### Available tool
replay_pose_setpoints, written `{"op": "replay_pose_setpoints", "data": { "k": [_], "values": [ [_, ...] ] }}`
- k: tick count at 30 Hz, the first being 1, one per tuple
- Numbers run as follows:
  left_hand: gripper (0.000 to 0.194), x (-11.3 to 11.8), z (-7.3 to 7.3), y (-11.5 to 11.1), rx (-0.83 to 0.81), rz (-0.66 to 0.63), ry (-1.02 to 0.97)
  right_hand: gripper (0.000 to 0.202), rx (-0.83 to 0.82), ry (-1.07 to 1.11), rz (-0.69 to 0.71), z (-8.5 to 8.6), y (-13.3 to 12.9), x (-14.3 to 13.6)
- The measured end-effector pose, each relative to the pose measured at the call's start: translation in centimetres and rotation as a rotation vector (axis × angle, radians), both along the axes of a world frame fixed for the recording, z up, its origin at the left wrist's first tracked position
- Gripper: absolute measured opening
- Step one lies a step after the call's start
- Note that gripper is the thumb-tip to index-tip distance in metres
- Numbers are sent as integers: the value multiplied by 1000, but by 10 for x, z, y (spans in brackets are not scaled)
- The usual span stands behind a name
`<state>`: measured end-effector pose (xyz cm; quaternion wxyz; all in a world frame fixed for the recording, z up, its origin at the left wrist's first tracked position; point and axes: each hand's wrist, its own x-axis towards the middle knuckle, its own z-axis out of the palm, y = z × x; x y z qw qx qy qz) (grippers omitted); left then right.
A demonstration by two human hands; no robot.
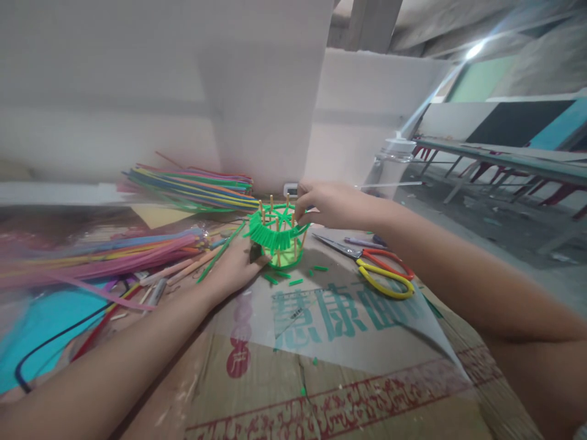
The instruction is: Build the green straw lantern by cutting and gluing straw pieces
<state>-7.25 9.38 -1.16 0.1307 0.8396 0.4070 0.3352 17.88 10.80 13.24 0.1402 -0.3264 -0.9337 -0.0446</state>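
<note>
Mid-frame, we see the left hand (pixel 236 267) loosely gripping a round, green-fringed frame (pixel 275 238) with wood-coloured pegs (pixel 288 200), right hand (pixel 322 204) curled at its right side, hold unclear; likely strip-fitting step, next move calling for steady bracing.

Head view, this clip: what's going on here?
A person is working with both bare hands on a small round green craft with upright sticks. The left hand is at its left side, thumb by the base, while the right hand reaches its upper right edge; what those fingertips pinch is unclear. Green clippings lie in front, scissors to the right, and a bundle of coloured strands behind to the left.
</note>
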Motion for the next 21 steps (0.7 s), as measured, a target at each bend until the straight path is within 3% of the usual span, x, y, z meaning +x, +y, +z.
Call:
{"op": "replay_pose_setpoints", "data": {
  "k": [3,7,13,15,17,21],
  "values": [
    [31,0,-1,1,-15,14,18,7,-85,171,105,0,-7,3],
    [33,0,-4,2,10,18,9,19,-363,525,249,-2,-30,9],
    [29,-1,-8,4,-14,82,20,26,-738,809,186,-8,-55,21],
    [27,-1,-6,3,-26,74,25,27,-711,805,41,-7,-54,30],
    [25,-1,-4,1,-14,57,37,25,-553,710,-155,-6,-50,41],
    [19,0,-1,0,19,55,33,31,-202,271,-446,-7,-36,64]
  ]
}}
